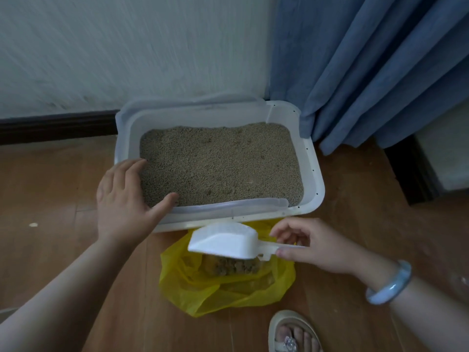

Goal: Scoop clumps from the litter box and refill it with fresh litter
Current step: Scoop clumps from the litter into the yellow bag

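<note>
A white litter box (313,171) stands on the wooden floor against the wall, filled with grey-brown litter (218,163). My left hand (124,199) rests flat on its front left corner, fingers spread, thumb over the rim. My right hand (312,246) holds the handle of a white scoop (223,241), which is turned face down over a yellow plastic bag (228,288). Brown clumps (233,266) lie in the open bag just under the scoop.
A blue curtain (368,67) hangs at the right, touching the box's back right corner. A dark baseboard (55,125) runs along the wall. My sandalled foot (294,334) is at the bottom, right of the bag. A pale bangle (390,283) sits on my right wrist.
</note>
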